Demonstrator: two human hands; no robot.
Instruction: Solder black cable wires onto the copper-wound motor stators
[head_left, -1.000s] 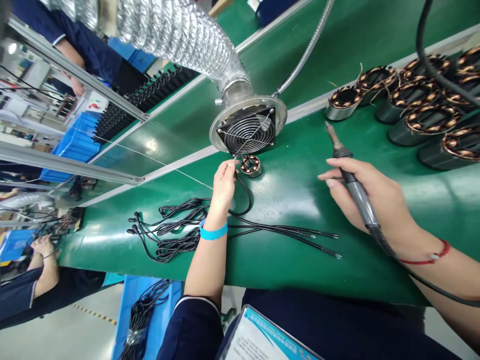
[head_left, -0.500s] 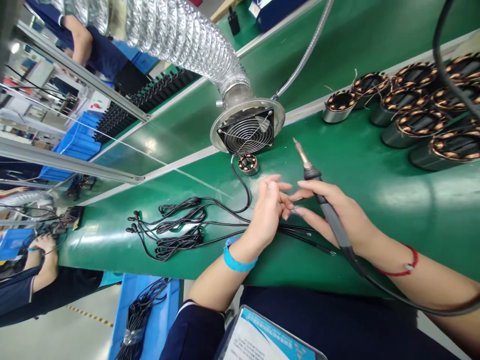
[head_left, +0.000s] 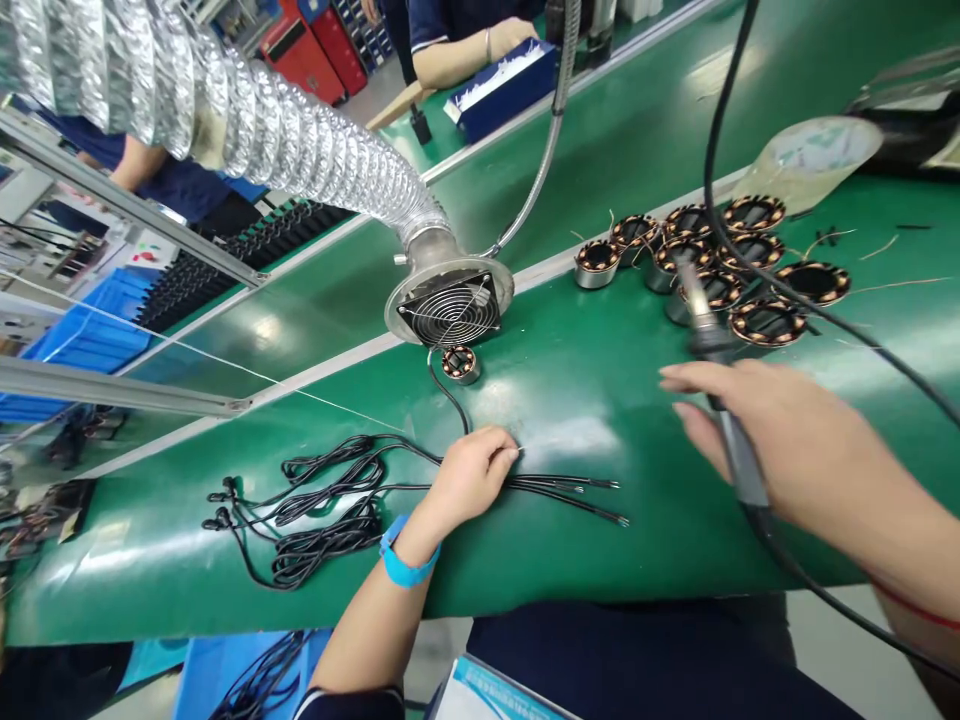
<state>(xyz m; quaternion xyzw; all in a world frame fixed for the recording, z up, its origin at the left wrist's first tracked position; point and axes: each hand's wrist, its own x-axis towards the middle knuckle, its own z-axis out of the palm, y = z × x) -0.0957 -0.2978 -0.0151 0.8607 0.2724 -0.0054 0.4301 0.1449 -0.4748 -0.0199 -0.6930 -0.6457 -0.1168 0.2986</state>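
My right hand grips a soldering iron by its dark handle. The iron's metal tip points up and away, blurred, in front of the wound stators. Low over the green bench, my left hand is closed in a pinch; a tiny pale tip shows at its fingertips, too small to name. Black cables lie coiled to its left, and their stripped ends come out on its right. A single small stator stands beyond that hand, below the fan.
A round fume fan hangs from a silver duct. The iron's black cord loops down over the stators at right. Behind them sits a tape roll. A blue crate with cables is below the bench edge. Other people work across the bench.
My hands have moved apart. The right hand has carried the soldering iron to the right, towards the stators; the left has come down closer to the cables. The camera view has shifted right.
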